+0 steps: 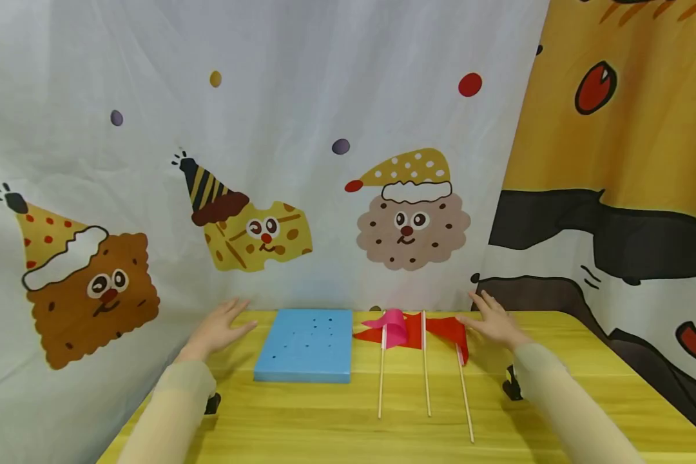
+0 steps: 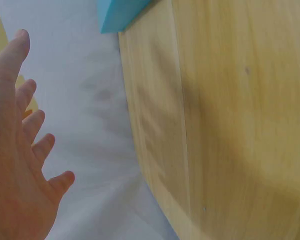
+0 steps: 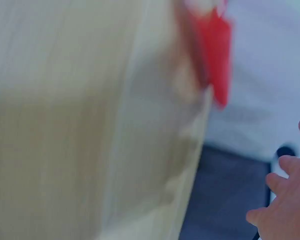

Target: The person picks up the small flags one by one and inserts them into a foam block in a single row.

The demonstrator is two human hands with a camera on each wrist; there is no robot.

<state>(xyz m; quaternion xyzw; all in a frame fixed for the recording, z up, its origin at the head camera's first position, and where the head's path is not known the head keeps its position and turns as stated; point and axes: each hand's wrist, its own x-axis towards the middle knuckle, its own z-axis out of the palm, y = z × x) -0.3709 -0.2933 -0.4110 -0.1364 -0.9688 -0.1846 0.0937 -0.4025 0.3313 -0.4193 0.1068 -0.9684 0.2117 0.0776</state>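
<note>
A light blue block (image 1: 307,354) with several small dark holes in its top lies at the middle of the table. To its right lie three small flags on thin wooden sticks: a pink flag (image 1: 394,327), a red flag (image 1: 413,332) and another red flag (image 1: 449,330) on the far right. My left hand (image 1: 217,328) is held over the table left of the block, fingers spread and holding nothing. Beside the rightmost flag, my right hand (image 1: 497,322) hovers with fingers extended, also holding nothing. The left wrist view shows the left hand (image 2: 20,135) apart from the block's corner (image 2: 121,14).
The yellow wood-grain table (image 1: 301,425) has its far edge against a white cloth (image 1: 290,129) printed with cartoon biscuits and cheese. An orange and black printed cloth (image 1: 632,148) hangs at the right. The right wrist view is blurred.
</note>
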